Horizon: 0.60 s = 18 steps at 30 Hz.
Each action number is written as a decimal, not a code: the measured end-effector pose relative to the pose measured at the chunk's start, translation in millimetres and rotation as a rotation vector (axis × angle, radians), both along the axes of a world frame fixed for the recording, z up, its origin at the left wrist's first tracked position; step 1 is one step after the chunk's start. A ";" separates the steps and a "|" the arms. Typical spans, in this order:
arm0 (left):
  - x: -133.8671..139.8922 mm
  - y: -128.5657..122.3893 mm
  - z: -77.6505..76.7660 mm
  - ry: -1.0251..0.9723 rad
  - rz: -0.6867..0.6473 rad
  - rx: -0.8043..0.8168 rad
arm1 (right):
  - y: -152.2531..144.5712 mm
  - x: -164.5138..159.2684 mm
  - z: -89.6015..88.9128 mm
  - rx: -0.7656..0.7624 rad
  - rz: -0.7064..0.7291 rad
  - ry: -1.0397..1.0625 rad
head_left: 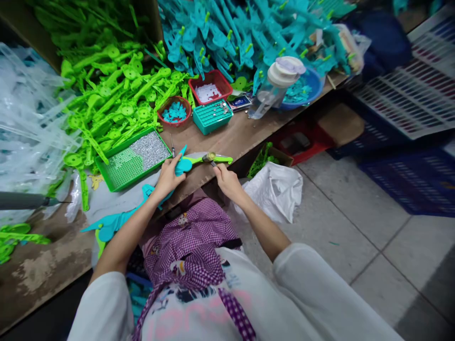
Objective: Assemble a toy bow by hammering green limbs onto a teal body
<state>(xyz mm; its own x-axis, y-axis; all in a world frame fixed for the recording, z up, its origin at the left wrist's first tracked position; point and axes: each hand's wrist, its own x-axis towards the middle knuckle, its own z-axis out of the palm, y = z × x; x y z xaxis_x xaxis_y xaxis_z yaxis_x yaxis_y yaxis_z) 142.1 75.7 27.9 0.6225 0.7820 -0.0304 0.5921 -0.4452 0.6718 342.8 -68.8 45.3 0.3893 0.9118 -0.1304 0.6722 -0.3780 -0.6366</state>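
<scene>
Table [237, 136], I noted, had a turquoise-and-green piece [184, 166] near its front edge | left hand [168, 178] pinched it; right hand [228, 181] gripped a hammer [209, 157] | I judged tilting could glance blows onto the left hand | green tray [141, 174] held silvery bits [151, 149]; red tray [221, 81], white bits [207, 93]; round basket [175, 123], turquoise bits [174, 112]

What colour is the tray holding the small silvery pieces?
Bright green tray, clearest in head view.

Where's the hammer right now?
In the head view, near the centre: the hammer is gripped in the right hand, its head at the lime-green part, right of the left hand.
</scene>
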 end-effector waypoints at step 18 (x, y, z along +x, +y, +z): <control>1.6 -0.5 -4.7 -0.057 0.055 -0.032 | -7.7 14.6 7.7 -0.064 -0.252 -0.252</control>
<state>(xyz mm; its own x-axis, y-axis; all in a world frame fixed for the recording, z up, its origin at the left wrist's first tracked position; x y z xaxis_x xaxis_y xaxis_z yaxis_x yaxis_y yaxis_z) 143.7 75.2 23.3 0.5800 0.8144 -0.0214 0.5754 -0.3909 0.7184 357.4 -76.5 52.9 0.6277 0.7764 -0.0556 0.6857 -0.5854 -0.4326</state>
